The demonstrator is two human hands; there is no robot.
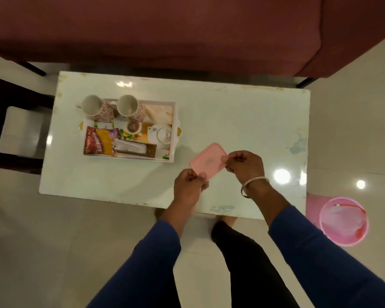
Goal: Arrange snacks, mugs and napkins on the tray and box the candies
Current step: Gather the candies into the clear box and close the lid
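A pink box with its lid (209,161) rests near the table's front middle. My left hand (189,187) pinches its near-left corner and my right hand (245,165) pinches its far-right corner. No candies are visible. To the left stands a white tray (175,117) holding two floral mugs (97,107) (131,108), a snack packet (100,141), white napkins (131,148) in a holder, a small bowl (133,127) and a white teapot (161,134).
The white glossy table (242,121) has a maroon sofa (165,30) behind it. A dark stool with a pale seat (20,132) stands at the left. A pink bin (342,220) sits on the floor by the table's front right corner.
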